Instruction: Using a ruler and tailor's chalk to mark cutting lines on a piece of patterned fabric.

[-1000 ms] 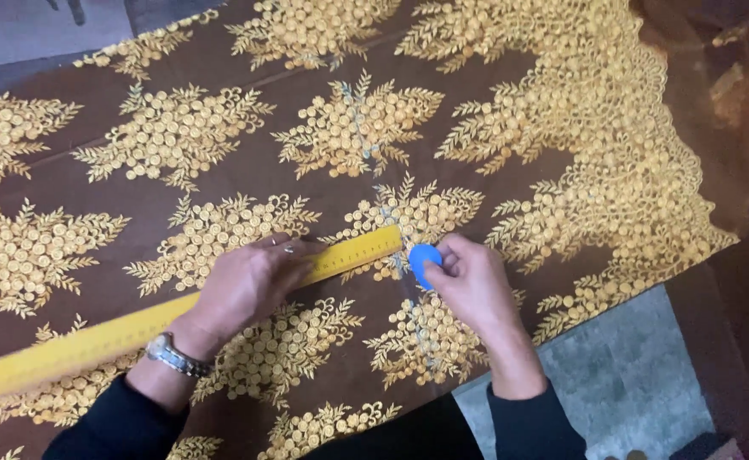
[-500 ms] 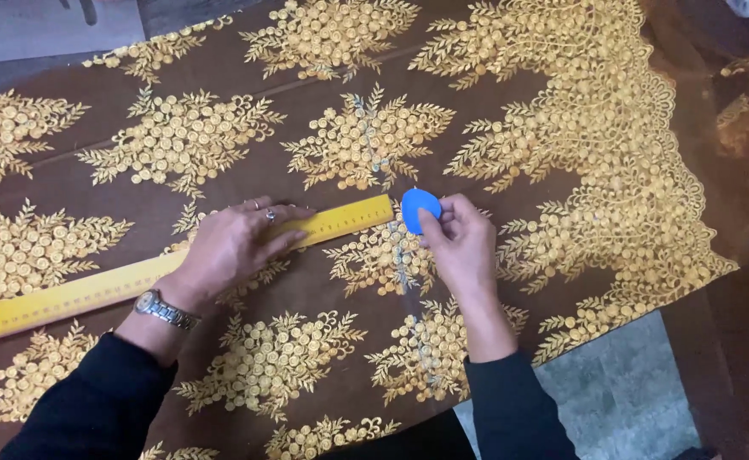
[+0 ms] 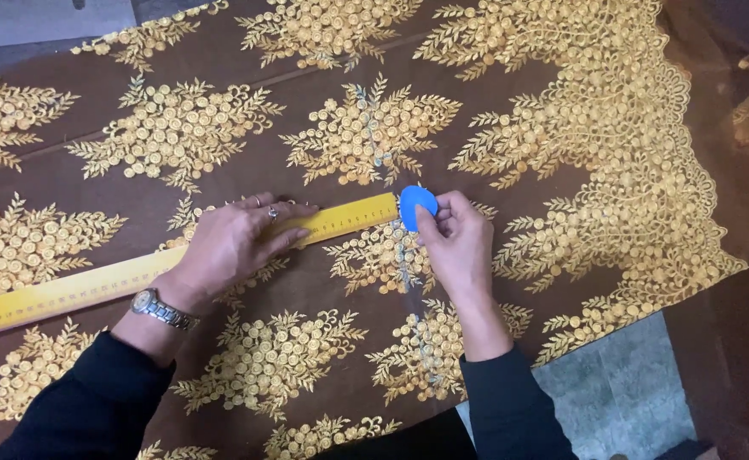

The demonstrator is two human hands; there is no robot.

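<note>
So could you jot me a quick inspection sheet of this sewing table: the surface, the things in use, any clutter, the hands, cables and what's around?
Surface: brown fabric with gold embroidered floral clusters, spread flat over the whole work area.
Job's things: long yellow ruler lying across the fabric; blue disc of tailor's chalk at the ruler's right end.
Clutter: nothing seen.
Hands: left hand pressed flat on the ruler, rings on its fingers, wristwatch at the wrist; right hand pinching the chalk against the fabric.
Cables: nothing seen.
Surroundings: grey floor below the fabric's scalloped edge at lower right; dark area at far right, unclear.
</note>
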